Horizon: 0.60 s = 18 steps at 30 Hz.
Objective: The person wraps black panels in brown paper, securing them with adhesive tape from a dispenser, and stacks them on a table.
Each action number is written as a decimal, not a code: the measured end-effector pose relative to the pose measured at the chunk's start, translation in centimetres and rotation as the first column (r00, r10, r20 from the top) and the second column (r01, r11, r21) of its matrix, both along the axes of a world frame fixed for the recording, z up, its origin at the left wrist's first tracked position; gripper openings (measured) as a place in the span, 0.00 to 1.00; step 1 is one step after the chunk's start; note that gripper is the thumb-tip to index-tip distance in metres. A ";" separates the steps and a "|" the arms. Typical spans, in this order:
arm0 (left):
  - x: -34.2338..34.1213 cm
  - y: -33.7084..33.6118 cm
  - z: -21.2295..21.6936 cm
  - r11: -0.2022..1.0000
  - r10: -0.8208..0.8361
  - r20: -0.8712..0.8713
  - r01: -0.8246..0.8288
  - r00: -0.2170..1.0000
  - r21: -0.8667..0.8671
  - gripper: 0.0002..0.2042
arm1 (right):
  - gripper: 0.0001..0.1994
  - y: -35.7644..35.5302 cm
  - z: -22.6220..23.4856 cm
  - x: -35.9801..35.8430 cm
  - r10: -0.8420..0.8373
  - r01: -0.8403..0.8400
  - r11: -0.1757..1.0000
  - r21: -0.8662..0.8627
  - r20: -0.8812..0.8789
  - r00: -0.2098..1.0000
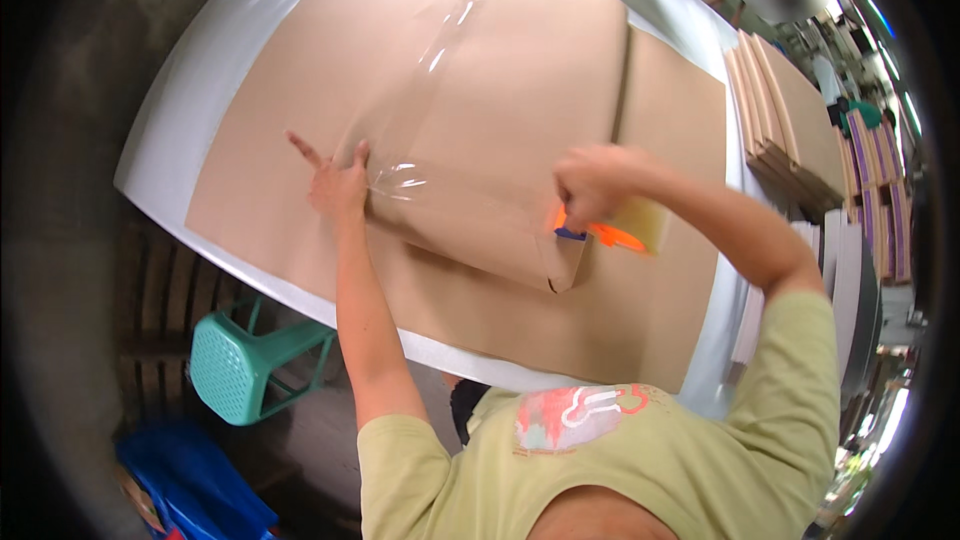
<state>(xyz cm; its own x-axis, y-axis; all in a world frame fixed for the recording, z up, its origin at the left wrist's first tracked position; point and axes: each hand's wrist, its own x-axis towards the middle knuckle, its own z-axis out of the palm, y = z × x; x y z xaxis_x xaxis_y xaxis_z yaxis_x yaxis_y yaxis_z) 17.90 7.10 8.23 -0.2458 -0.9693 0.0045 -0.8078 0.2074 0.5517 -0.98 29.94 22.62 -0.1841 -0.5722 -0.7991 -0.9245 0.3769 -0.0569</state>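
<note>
"Pale green shirt cloth (600, 480) sits closest to my camera. What do you see of the hands beyond it?"

"On my feed, the left fingers (303, 149) are spread, index and thumb well apart, with the hand laid at the left end of the folded brown cardboard (530, 70)."

"And the right?"

"I see the right fingers (580, 190) curled tight around an orange tape dispenser (620, 238), near the cardboard's corner; that hand is blurred, and I can't tell whether the dispenser touches it."

"Where's the tape?"

"Shiny clear tape (405, 180) lies on the cardboard just right of the left fingers, and another stretch runs away beyond them. Beneath both hands, a larger brown sheet (650, 320) covers much of the white worktop (165, 130). Below the left fingers, past the worktop's edge, stands a green stool (225, 370)."
</note>
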 end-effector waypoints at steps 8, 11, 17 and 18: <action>1.9 -3.0 -2.4 0.997 -0.011 -0.152 0.023 0.988 0.075 0.48 | 0.18 9.5 -4.0 -10.1 -0.462 0.462 0.826 0.323 -0.083 0.883; 2.8 -4.8 -2.8 0.997 0.048 -0.003 -0.048 0.999 0.055 0.46 | 0.21 26.3 -5.3 -12.0 -0.802 0.953 0.293 0.079 0.563 0.200; 1.1 -4.9 -1.3 0.983 -0.185 -0.416 0.167 0.891 -0.079 0.47 | 0.25 38.5 -14.3 1.0 -0.337 0.856 -0.516 -0.012 0.922 -0.191; 0.5 -4.9 -1.1 0.962 -0.270 -0.241 0.271 0.932 -0.029 0.48 | 0.23 38.5 -15.3 2.7 -0.299 0.780 -0.623 -0.054 0.938 -0.174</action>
<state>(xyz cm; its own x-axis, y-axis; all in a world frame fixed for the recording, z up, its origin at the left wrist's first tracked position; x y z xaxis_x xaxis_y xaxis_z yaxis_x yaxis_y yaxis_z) 18.40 2.18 7.11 -0.4911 -0.8663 0.0914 -0.5647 0.3965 0.7239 1.69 68.48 7.34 -0.8944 -0.1655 -0.4155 0.4212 0.0007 -0.9070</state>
